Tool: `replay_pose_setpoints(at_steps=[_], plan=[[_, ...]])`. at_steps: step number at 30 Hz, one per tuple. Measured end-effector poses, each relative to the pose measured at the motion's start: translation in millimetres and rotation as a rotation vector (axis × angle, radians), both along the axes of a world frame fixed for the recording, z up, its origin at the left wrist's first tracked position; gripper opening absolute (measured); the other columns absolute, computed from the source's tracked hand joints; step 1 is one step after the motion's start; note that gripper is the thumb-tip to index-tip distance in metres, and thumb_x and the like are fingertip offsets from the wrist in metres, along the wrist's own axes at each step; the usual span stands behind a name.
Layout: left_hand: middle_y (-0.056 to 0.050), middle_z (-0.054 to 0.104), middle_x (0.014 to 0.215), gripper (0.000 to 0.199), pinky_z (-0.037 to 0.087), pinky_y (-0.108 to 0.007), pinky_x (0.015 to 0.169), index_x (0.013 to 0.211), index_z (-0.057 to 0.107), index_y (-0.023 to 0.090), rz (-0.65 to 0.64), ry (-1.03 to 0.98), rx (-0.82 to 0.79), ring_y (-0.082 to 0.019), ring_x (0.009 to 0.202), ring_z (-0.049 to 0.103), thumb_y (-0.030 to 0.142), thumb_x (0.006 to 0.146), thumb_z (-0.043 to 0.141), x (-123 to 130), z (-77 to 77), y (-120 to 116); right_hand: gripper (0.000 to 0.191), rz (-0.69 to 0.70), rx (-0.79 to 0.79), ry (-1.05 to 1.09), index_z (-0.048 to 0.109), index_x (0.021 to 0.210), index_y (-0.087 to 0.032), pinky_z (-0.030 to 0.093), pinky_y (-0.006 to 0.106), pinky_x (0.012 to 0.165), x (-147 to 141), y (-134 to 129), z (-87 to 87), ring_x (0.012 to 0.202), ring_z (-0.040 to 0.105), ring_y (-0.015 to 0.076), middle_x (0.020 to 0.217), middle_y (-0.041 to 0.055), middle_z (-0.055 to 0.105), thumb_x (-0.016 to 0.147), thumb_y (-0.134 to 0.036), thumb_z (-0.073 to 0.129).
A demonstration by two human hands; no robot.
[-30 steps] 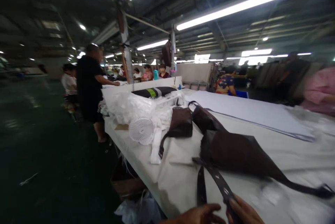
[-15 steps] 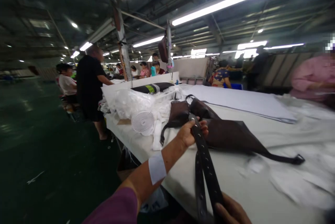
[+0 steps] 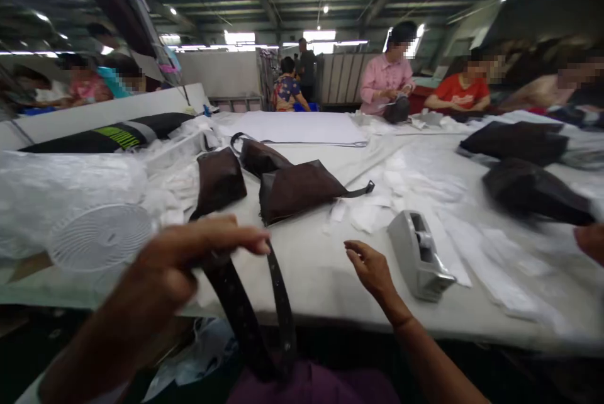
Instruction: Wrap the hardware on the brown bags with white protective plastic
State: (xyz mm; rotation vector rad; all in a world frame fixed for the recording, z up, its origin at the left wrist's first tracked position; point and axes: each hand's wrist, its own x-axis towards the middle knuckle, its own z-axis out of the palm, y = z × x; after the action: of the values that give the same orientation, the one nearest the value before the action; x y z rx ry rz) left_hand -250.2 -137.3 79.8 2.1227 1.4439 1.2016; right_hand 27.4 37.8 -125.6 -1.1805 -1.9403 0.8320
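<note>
My left hand (image 3: 182, 259), blurred by motion, is closed around a black strap (image 3: 240, 313) with metal studs. The strap hangs in a loop over the table's front edge. My right hand (image 3: 370, 265) is above the table, fingers loosely curved and apart, with nothing visible in it. To its right stands a grey tape dispenser (image 3: 415, 259). Beyond my hands lie dark brown leather-like pieces: one with a buckled strap (image 3: 302, 190), a smaller one (image 3: 221, 180) and another (image 3: 262, 155) behind them.
A white fan (image 3: 101, 237) and clear plastic wrap (image 3: 70, 184) occupy the table's left side. Dark bundles (image 3: 533, 193) lie on the right, near another person's hand (image 3: 589, 243). Flat white sheets (image 3: 302, 127) are at the back. Several people sit or stand beyond.
The view has swung right. My right hand has let go of the strap and moved away to the right; my left hand still holds it, now nearer to me.
</note>
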Motion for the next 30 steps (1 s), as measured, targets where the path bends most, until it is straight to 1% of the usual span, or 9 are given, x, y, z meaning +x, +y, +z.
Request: replay_pose_setpoints(at_steps=[2,6,8,10,14,17,19,25,30], plan=[[-0.006,0.069,0.098,0.055,0.048,-0.029,0.071,0.120,0.059,0.022,-0.143,0.215,-0.109,-0.018,0.083,0.062,0.059,0.087,0.035,18,-57.9,4,0.029,-0.113,0.138,-0.105,0.067,0.099,-0.016,0.052,0.039,0.078,22,27,-9.1,0.084,0.065,0.0236,0.100,0.0116,0.069,0.082,-0.032,0.050],[-0.011,0.068,0.098,0.047,0.052,-0.035,0.073,0.118,0.058,0.014,0.014,0.398,-0.062,-0.022,0.083,0.061,0.046,0.083,0.054,42,-180.3,27,0.028,-0.187,0.353,-0.316,0.067,0.099,-0.013,0.050,0.043,0.085,46,70,-16.5,0.090,0.064,0.0263,0.097,0.0137,0.069,0.083,-0.025,0.046],[-0.011,0.068,0.099,0.044,0.053,-0.037,0.075,0.116,0.058,0.014,0.088,0.417,-0.034,-0.023,0.085,0.062,0.042,0.082,0.057,44,-222.3,34,0.028,-0.187,0.397,-0.414,0.067,0.100,-0.011,0.048,0.044,0.088,48,84,-17.0,0.094,0.062,0.0278,0.096,0.0153,0.068,0.083,-0.022,0.046],[-0.010,0.068,0.100,0.044,0.053,-0.038,0.076,0.116,0.057,0.015,0.121,0.417,-0.022,-0.024,0.087,0.062,0.042,0.081,0.059,39,-247.4,38,0.028,-0.172,0.411,-0.457,0.067,0.101,-0.011,0.048,0.043,0.089,47,93,-13.5,0.098,0.061,0.0277,0.097,0.0153,0.068,0.083,-0.020,0.047],[-0.007,0.068,0.103,0.046,0.054,-0.037,0.080,0.118,0.054,0.020,0.111,0.408,-0.015,-0.024,0.092,0.063,0.043,0.079,0.061,27,-265.6,41,0.026,-0.280,0.464,-0.322,0.067,0.101,-0.016,0.049,0.038,0.086,64,92,18.1,0.093,0.063,0.0229,0.102,0.0106,0.068,0.084,-0.023,0.050],[-0.006,0.067,0.108,0.047,0.052,-0.037,0.085,0.123,0.050,0.022,0.089,0.390,-0.036,-0.023,0.097,0.063,0.040,0.080,0.060,22,-270.1,42,0.027,-0.535,0.453,-0.257,0.066,0.104,-0.019,0.051,0.033,0.076,107,87,53.6,0.077,0.064,0.0186,0.102,0.0077,0.068,0.083,-0.031,0.053],[-0.006,0.067,0.110,0.046,0.052,-0.036,0.086,0.123,0.050,0.022,0.079,0.366,-0.057,-0.023,0.098,0.062,0.038,0.081,0.059,21,-272.3,43,0.025,-0.602,0.306,-0.329,0.069,0.094,-0.019,0.050,0.031,0.071,141,87,66.7,0.073,0.064,0.0185,0.091,0.0059,0.070,0.078,-0.035,0.059],[-0.007,0.068,0.102,0.041,0.054,-0.036,0.080,0.117,0.055,0.020,0.081,0.278,-0.077,-0.023,0.091,0.063,0.033,0.079,0.062,29,-269.2,52,0.025,-0.491,-0.520,-0.103,0.067,0.083,-0.014,0.046,0.023,0.050,181,84,36.6,0.062,0.062,0.0153,0.075,0.0080,0.069,0.072,-0.036,0.062],[-0.009,0.065,0.105,0.040,0.049,-0.040,0.087,0.117,0.055,0.017,0.107,0.224,-0.211,-0.023,0.097,0.059,0.024,0.078,0.061,39,-230.9,51,0.019,-0.501,-0.718,0.026,0.065,0.081,-0.018,0.051,0.030,0.054,193,84,9.6,0.063,0.066,0.0206,0.077,0.0131,0.070,0.069,-0.032,0.066]])
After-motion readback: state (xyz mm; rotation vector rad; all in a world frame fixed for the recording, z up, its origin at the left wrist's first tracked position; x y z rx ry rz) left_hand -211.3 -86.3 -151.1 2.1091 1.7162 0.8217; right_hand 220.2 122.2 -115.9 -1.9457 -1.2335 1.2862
